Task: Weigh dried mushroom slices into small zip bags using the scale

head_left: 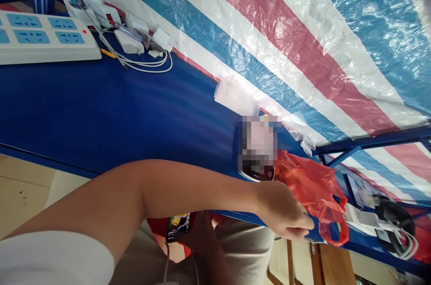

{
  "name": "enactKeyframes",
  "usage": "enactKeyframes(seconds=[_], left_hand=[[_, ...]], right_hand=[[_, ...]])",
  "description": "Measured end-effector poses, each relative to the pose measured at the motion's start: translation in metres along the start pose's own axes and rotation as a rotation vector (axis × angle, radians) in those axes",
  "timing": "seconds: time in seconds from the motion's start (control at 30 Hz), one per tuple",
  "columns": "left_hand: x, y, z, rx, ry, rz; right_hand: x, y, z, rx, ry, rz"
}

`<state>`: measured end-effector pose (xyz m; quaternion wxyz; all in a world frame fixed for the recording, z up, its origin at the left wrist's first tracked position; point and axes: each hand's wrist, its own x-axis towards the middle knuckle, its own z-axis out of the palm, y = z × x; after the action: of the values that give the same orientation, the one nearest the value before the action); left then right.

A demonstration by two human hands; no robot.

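My left hand (281,211) comes in on a bare forearm from a white sleeve (50,258), and its fingers (303,227) reach the lower edge of a red plastic carrier bag (313,190). They are curled, but from my position I cannot tell whether that grip is clenched on the bag or merely resting against it. The bag lies at the near edge of the blue surface (101,105), with one handle loop drooping at its lower right.

Below and to the left of the bag, my right hand (198,238) has its grip closed around a smartphone (177,226), whose lit screen faces up, with red cloth (158,226) behind it.

Touching the bag's upper left side is a dark handset (257,173), mostly hidden by pixelated blurring. Beyond the bag, a clear plastic sleeve (234,96) lies against a red, white and blue striped tarp (269,51).

To the right of the bag sit black headphones (393,226) with a white cable (406,247). Well away from the bag, at the far end of the surface, are a white power strip (40,36) with blue sockets, two white chargers (129,42), coiled white cords (144,64) and a thin metal-shafted screwdriver (104,38). Beige floor tiles (23,195) show below the surface, well left of the bag.
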<state>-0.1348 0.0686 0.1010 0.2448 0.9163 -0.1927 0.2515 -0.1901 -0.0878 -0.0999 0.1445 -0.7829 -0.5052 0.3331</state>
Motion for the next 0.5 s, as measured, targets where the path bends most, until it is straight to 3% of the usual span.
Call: enactKeyframes(seconds=[0.23, 0.5], left_hand=[[0.0, 0.002, 0.009, -0.017, 0.043, -0.051], [0.0, 0.004, 0.015, -0.116, -0.004, -0.029]], right_hand=[[0.023, 0.003, -0.018, 0.1, -0.176, 0.188], [0.03, -0.003, -0.021, 0.06, -0.326, 0.143]])
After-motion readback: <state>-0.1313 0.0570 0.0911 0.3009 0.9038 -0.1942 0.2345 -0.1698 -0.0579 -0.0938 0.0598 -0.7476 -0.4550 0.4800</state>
